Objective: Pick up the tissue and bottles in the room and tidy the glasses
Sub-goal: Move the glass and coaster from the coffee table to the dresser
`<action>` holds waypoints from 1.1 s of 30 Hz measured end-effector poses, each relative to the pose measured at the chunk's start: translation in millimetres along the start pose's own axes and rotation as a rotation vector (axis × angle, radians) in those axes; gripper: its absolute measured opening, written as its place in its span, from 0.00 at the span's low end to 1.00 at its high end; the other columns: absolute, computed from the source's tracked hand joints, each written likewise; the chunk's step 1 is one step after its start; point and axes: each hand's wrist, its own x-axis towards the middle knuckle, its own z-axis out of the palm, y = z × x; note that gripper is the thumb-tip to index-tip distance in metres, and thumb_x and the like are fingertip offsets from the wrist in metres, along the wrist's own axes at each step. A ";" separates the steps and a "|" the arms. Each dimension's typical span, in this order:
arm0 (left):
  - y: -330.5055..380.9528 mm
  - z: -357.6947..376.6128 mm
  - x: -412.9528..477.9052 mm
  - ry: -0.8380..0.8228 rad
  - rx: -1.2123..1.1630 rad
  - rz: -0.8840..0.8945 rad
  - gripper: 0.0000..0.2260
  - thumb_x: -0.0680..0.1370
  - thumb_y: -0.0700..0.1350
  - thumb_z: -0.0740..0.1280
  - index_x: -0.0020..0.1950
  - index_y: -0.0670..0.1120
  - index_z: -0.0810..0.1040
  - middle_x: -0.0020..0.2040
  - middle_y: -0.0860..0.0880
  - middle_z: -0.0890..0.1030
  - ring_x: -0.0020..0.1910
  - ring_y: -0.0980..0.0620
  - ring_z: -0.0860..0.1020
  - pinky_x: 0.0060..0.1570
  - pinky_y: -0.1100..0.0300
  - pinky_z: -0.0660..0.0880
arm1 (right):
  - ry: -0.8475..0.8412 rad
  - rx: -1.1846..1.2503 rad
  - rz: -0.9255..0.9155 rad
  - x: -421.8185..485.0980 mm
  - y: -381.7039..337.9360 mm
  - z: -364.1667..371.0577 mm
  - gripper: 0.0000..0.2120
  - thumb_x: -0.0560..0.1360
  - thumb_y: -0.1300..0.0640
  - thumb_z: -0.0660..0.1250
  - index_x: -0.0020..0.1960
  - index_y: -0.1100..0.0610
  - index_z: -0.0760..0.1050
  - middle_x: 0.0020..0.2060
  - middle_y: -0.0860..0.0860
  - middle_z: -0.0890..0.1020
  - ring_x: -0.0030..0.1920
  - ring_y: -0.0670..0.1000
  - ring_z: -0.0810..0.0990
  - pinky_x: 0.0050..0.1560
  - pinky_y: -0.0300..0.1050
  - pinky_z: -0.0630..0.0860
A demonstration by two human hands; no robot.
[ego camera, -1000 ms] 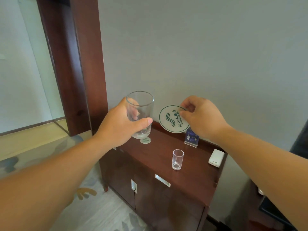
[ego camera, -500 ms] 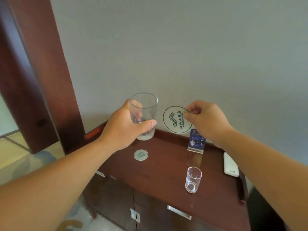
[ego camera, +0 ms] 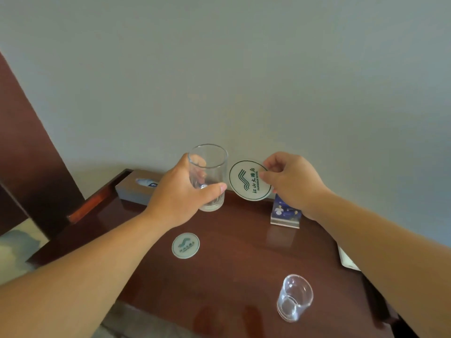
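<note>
My left hand (ego camera: 180,196) grips a clear drinking glass (ego camera: 208,176) upright, lifted a little above the back of the dark wooden cabinet top (ego camera: 239,259). My right hand (ego camera: 292,181) pinches a round white coaster (ego camera: 250,180) with a green logo, held on edge just right of the glass. A second round coaster (ego camera: 185,245) lies flat on the wood below the glass. A smaller clear glass (ego camera: 294,297) stands upright near the front edge.
A grey tissue box (ego camera: 136,189) sits at the back left against the wall. A blue card in a clear stand (ego camera: 285,213) is under my right wrist. A white flat object (ego camera: 347,261) shows beside my right forearm. A dark door frame (ego camera: 26,154) rises on the left.
The view has come closer over the cabinet, and the tissue box has come into sight. Both hands keep their hold on the glass and the coaster.
</note>
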 end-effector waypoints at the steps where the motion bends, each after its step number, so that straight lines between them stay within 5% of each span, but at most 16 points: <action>1: -6.4 5.2 9.6 -0.011 0.003 -0.005 0.24 0.62 0.62 0.73 0.52 0.56 0.71 0.44 0.56 0.79 0.42 0.62 0.78 0.44 0.62 0.72 | -0.011 0.001 0.014 9.8 5.2 5.1 0.05 0.74 0.57 0.69 0.41 0.50 0.76 0.36 0.46 0.80 0.32 0.45 0.77 0.32 0.39 0.72; 4: -25.9 20.1 35.7 -0.045 -0.023 -0.025 0.26 0.60 0.65 0.72 0.52 0.56 0.70 0.44 0.56 0.79 0.43 0.58 0.79 0.46 0.58 0.74 | -0.024 0.034 0.082 36.2 19.9 22.3 0.03 0.74 0.57 0.70 0.42 0.51 0.77 0.38 0.48 0.81 0.40 0.51 0.81 0.41 0.47 0.79; 9: -55.4 45.1 70.1 -0.152 -0.006 -0.025 0.23 0.66 0.59 0.75 0.55 0.55 0.70 0.44 0.58 0.79 0.42 0.60 0.78 0.44 0.60 0.73 | -0.014 0.095 0.254 66.5 44.7 55.8 0.02 0.75 0.57 0.68 0.44 0.54 0.77 0.39 0.52 0.83 0.38 0.53 0.82 0.27 0.39 0.72; 12: -74.5 60.6 89.7 -0.228 -0.038 -0.007 0.23 0.67 0.57 0.75 0.56 0.54 0.70 0.44 0.59 0.79 0.43 0.63 0.77 0.44 0.63 0.72 | 0.035 0.203 0.414 77.7 62.4 75.5 0.02 0.75 0.60 0.68 0.47 0.58 0.77 0.41 0.54 0.82 0.36 0.51 0.80 0.39 0.47 0.82; 19: -112.3 90.6 130.6 -0.415 -0.111 0.023 0.24 0.63 0.60 0.74 0.54 0.56 0.70 0.44 0.63 0.78 0.40 0.70 0.75 0.40 0.68 0.67 | 0.204 0.368 0.740 83.2 108.5 116.5 0.03 0.76 0.64 0.63 0.47 0.59 0.75 0.44 0.56 0.82 0.41 0.51 0.81 0.39 0.43 0.80; 33: -174.0 142.4 151.5 -0.521 -0.108 -0.008 0.25 0.67 0.57 0.75 0.58 0.57 0.68 0.53 0.59 0.75 0.50 0.62 0.76 0.47 0.66 0.70 | 0.305 0.654 1.067 111.6 189.0 172.7 0.08 0.78 0.67 0.59 0.47 0.57 0.73 0.43 0.58 0.82 0.36 0.51 0.81 0.40 0.45 0.81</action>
